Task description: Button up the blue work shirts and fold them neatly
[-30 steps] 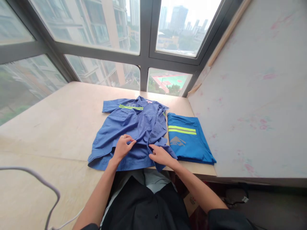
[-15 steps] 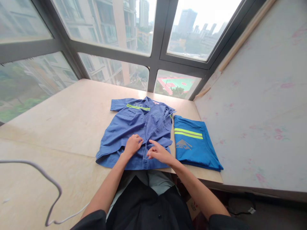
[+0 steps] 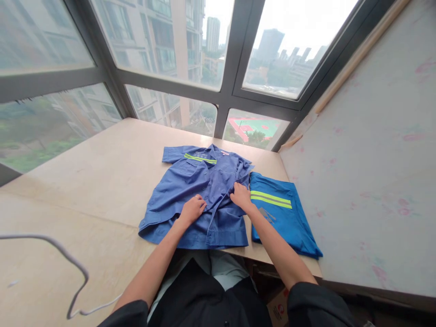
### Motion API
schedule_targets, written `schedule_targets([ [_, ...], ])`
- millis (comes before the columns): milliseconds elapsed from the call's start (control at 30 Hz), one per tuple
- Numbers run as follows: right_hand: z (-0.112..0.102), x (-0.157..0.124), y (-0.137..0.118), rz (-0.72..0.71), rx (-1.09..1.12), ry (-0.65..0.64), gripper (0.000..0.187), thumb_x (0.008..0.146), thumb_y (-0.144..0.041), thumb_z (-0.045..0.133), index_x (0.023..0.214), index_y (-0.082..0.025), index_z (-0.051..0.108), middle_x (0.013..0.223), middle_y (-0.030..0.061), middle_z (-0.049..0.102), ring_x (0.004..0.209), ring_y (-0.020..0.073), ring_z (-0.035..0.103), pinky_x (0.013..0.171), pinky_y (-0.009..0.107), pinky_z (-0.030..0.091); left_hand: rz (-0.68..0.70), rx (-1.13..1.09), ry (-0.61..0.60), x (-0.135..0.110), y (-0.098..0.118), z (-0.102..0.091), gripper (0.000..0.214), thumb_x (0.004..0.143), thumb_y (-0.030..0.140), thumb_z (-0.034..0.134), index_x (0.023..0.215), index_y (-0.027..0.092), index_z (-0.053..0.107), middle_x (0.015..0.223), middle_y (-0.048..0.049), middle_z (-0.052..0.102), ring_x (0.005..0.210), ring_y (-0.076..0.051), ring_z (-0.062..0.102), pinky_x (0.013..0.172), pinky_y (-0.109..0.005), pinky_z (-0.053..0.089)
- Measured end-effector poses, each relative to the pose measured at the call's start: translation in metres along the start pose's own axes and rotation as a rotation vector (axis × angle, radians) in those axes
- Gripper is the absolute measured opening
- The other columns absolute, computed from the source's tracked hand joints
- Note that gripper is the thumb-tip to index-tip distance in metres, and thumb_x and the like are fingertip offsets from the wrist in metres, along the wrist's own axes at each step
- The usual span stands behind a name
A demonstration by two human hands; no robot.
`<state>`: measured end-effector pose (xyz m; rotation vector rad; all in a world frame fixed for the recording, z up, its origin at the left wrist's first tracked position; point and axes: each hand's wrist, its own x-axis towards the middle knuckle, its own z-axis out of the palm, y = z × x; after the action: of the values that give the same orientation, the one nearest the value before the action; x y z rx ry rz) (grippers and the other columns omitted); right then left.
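Note:
A blue short-sleeved work shirt [image 3: 184, 181] with a yellow-and-grey reflective stripe lies front up, its front unfastened and the right side rumpled. My left hand [image 3: 193, 210], wearing a ring, is closed at the middle of the shirt front, fingertips pressed together on the cloth. Further right, my right hand [image 3: 240, 196] is closed on the shirt's right front panel, with the fingers partly hidden from view. Just beyond that hand lies a folded bright-blue garment [image 3: 289, 213] with a similar stripe; my right forearm covers part of its grey logo.
The pale wooden surface [image 3: 102, 168] runs up to grey-framed windows [image 3: 220, 113]. A floral-papered wall [image 3: 357, 181] bounds the right side. A grey cable [image 3: 80, 263] curves across the lower left. Below the front edge, a cardboard box [image 3: 277, 309] is partly visible.
My right hand has moved up and right from the lower middle of the shirt, from a pointing pose to a closed grip on the right panel. The left hand stays about where it was.

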<state>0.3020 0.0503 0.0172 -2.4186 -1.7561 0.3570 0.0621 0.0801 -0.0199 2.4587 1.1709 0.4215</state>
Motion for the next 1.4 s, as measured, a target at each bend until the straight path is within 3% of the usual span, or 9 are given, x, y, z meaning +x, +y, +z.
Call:
schedule_targets([
  [233, 0.015, 0.025, -0.002, -0.068, -0.117, -0.076, 0.04, 0.086, -0.018, 0.046, 0.126, -0.013, 0.052, 0.133, 0.0203, 0.054, 0.123, 0.0299, 0.048, 0.106, 0.055, 0.029, 0.054, -0.07, 0.351, -0.03, 0.022, -0.049, 0.027, 0.099, 0.025, 0.041, 0.096, 0.019, 0.068, 0.101, -0.0087, 0.067, 0.094, -0.021, 0.06, 0.088, -0.034, 0.048],
  [333, 0.018, 0.043, 0.002, -0.066, -0.126, -0.066, 0.042, 0.091, -0.017, 0.039, 0.131, -0.01, 0.049, 0.14, 0.0234, 0.049, 0.128, 0.031, 0.045, 0.108, 0.06, 0.024, 0.094, -0.054, 0.354, -0.053, 0.034, -0.062, 0.027, 0.099, 0.027, 0.042, 0.099, 0.022, 0.069, 0.1, -0.0079, 0.066, 0.092, -0.02, 0.06, 0.086, -0.034, 0.048],
  [500, 0.014, 0.063, 0.009, -0.109, -0.126, -0.053, 0.045, 0.095, -0.02, 0.037, 0.137, -0.008, 0.045, 0.147, 0.0246, 0.042, 0.136, 0.0317, 0.037, 0.111, 0.061, 0.02, 0.161, -0.118, 0.036, -0.077, 0.039, -0.031, 0.021, 0.095, 0.026, 0.05, 0.099, 0.023, 0.07, 0.098, -0.0069, 0.068, 0.088, -0.019, 0.063, 0.081, -0.031, 0.052],
  [633, 0.007, 0.061, 0.013, -0.149, -0.127, -0.016, 0.049, 0.098, -0.029, 0.039, 0.142, -0.009, 0.039, 0.151, 0.022, 0.038, 0.14, 0.0301, 0.032, 0.114, 0.059, 0.017, 0.133, -0.144, 0.046, -0.086, 0.033, -0.004, 0.028, 0.093, 0.029, 0.054, 0.118, 0.022, 0.064, 0.122, -0.0113, 0.064, 0.112, -0.024, 0.061, 0.094, -0.039, 0.051],
  [833, 0.001, 0.021, 0.014, -0.32, 0.02, 0.009, 0.066, 0.096, -0.045, 0.046, 0.149, -0.008, 0.033, 0.153, 0.022, 0.036, 0.143, 0.0305, 0.031, 0.116, 0.049, 0.024, 0.156, 0.011, 0.0, -0.096, 0.024, 0.016, 0.058, 0.083, 0.034, 0.068, 0.137, 0.021, 0.051, 0.147, -0.0156, 0.047, 0.14, -0.033, 0.039, 0.11, -0.052, 0.039],
  [967, 0.0, -0.032, 0.024, -0.411, 0.318, -0.147, 0.093, 0.082, -0.062, 0.062, 0.154, -0.014, 0.027, 0.154, 0.0196, 0.035, 0.142, 0.0321, 0.035, 0.116, 0.047, 0.03, 0.122, 0.105, -0.015, -0.103, 0.023, 0.029, 0.057, 0.085, 0.032, 0.066, 0.139, 0.021, 0.05, 0.152, -0.015, 0.041, 0.144, -0.033, 0.033, 0.113, -0.053, 0.035],
  [1200, 0.007, -0.109, 0.055, -0.454, 0.297, -0.302, 0.1, 0.065, -0.043, 0.084, 0.15, -0.019, 0.037, 0.157, 0.0176, 0.031, 0.144, 0.0345, 0.03, 0.118, 0.05, 0.027, 0.106, 0.074, 0.053, -0.109, 0.023, 0.033, 0.044, 0.089, 0.029, 0.058, 0.133, 0.022, 0.057, 0.147, -0.0149, 0.049, 0.14, -0.031, 0.039, 0.11, -0.052, 0.039],
  [1300, 0.012, -0.117, 0.057, -0.371, 0.277, -0.258, 0.083, 0.068, -0.032, 0.081, 0.143, -0.015, 0.049, 0.152, 0.0207, 0.038, 0.141, 0.0364, 0.035, 0.117, 0.052, 0.028, 0.097, 0.085, 0.042, -0.109, 0.024, 0.032, 0.051, 0.087, 0.036, 0.062, 0.135, 0.021, 0.055, 0.149, -0.0151, 0.046, 0.141, -0.032, 0.037, 0.112, -0.052, 0.036],
  [1400, 0.012, -0.111, 0.055, -0.303, 0.503, -0.302, 0.055, 0.081, -0.037, 0.07, 0.131, -0.018, 0.058, 0.137, 0.0176, 0.057, 0.127, 0.0331, 0.053, 0.108, 0.051, 0.041, 0.07, 0.082, 0.032, -0.109, 0.026, 0.032, 0.066, 0.084, 0.05, 0.064, 0.141, 0.02, 0.049, 0.149, -0.0161, 0.046, 0.142, -0.033, 0.035, 0.114, -0.055, 0.033],
])
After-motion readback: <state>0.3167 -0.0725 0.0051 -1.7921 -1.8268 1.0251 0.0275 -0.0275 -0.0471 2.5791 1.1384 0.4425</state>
